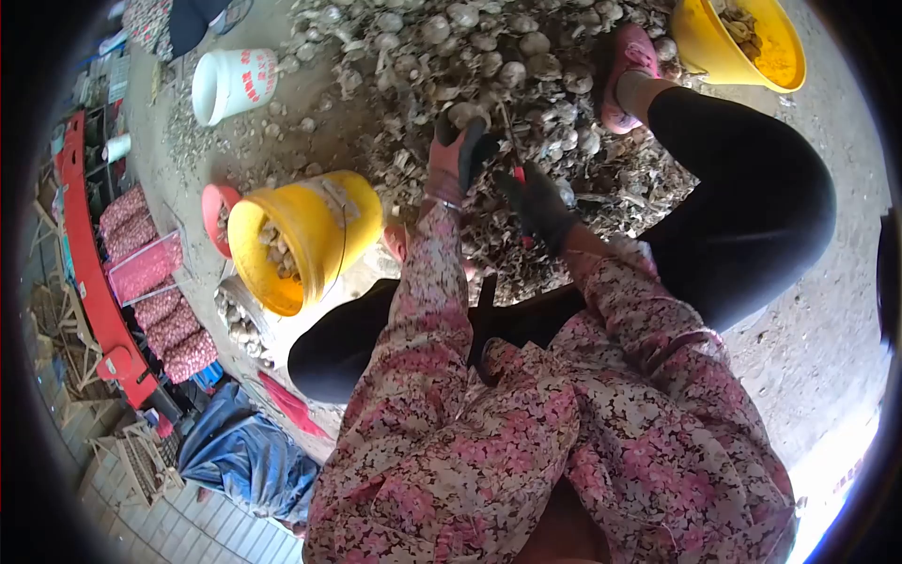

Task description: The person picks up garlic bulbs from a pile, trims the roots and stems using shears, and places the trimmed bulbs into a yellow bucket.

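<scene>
My left hand [455, 158], in a pink and black work glove, is closed around a garlic bulb [467, 115] above the edge of the heap. To its right, my right hand [540, 205] in a dark glove grips a red-handled tool [519, 175]. A thin metal shaft or blade points up from that handle, beside the bulb; its exact kind I cannot make out. Below and beyond both hands spreads a large pile of garlic bulbs [489, 64] mixed with dry stalks and skins.
A yellow bucket [352, 221] holding some garlic lies tipped at left, near a red container [217, 209]. A white bucket [225, 86] is farther off. Another yellow bucket [693, 42] stands at upper right. Full pink mesh sacks [174, 324] and a blue tarp [240, 446] are at left.
</scene>
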Tool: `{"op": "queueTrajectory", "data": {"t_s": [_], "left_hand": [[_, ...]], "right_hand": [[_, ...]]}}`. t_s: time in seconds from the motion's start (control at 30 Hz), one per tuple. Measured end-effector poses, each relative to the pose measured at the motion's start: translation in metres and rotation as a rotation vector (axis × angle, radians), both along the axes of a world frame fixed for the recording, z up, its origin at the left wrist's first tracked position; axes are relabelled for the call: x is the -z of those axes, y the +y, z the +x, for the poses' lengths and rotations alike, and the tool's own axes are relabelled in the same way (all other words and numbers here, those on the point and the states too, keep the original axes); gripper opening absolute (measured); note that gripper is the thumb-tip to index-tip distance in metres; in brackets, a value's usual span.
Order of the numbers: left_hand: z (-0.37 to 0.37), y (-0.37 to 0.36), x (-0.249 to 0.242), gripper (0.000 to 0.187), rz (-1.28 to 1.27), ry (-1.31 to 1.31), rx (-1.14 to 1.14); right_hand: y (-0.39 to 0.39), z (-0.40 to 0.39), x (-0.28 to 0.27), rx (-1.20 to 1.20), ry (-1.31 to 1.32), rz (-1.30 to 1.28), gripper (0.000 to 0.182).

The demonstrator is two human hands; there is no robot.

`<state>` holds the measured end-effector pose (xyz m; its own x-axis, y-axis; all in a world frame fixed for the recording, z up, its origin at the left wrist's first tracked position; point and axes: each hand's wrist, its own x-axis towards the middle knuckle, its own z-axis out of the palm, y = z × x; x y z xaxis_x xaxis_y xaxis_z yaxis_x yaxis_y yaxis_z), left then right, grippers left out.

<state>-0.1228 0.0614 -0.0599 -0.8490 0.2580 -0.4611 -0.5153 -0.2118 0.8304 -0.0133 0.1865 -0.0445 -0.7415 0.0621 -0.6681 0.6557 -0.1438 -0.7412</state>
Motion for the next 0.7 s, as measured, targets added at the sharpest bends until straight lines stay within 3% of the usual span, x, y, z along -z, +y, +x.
{"op": "queueTrajectory", "data": {"t_s": [0.03,0.1,0.17,0.23,0.27,0.3,0.37,0.47,0.53,0.57,0.63,0.67,0.7], "left_hand": [[0.010,-0.011,-0.003,0.039,-0.004,0.009,-0.015],[0.032,-0.026,-0.011,0.040,-0.160,0.288,0.039],[0.051,-0.033,-0.038,0.039,-0.111,0.262,-0.040],[0.067,-0.048,-0.035,0.043,0.115,0.109,-0.145],[0.078,-0.060,-0.026,0.033,-0.282,0.491,0.064],[0.083,-0.060,-0.024,0.033,-0.284,0.499,0.045],[0.089,-0.050,-0.021,0.024,0.489,-0.122,-0.310],[0.092,-0.049,-0.046,0.016,0.635,-0.105,-0.304],[0.087,-0.056,-0.047,0.015,0.883,-0.061,-0.316],[0.088,-0.060,-0.049,0.015,0.889,-0.052,-0.321],[0.091,-0.065,-0.062,0.020,0.221,0.145,-0.445],[0.084,-0.087,-0.037,0.041,-0.080,0.267,-0.317],[0.083,-0.090,-0.037,0.041,-0.078,0.263,-0.322]], "right_hand": [[-0.002,-0.001,0.000,-0.049,0.116,0.017,0.039],[-0.006,0.002,0.007,-0.153,0.136,0.060,0.037],[-0.019,0.008,0.024,-0.219,0.282,0.035,0.033],[-0.016,0.013,-0.014,-0.329,0.265,0.125,0.038],[-0.019,0.016,-0.019,-0.304,0.282,0.012,0.037],[-0.024,0.019,-0.022,-0.280,0.298,-0.103,0.036],[-0.034,0.023,-0.018,-0.325,0.331,0.032,0.036],[-0.039,0.030,-0.020,-0.251,0.503,0.103,0.033],[-0.036,0.032,-0.038,-0.300,0.260,-0.076,0.035],[-0.035,0.030,-0.024,-0.309,0.265,-0.071,0.035],[-0.034,0.024,0.003,-0.288,0.097,0.111,0.038],[-0.032,0.025,0.006,-0.297,0.097,0.113,0.038],[-0.028,0.027,-0.012,-0.363,0.333,0.327,0.041]]}}
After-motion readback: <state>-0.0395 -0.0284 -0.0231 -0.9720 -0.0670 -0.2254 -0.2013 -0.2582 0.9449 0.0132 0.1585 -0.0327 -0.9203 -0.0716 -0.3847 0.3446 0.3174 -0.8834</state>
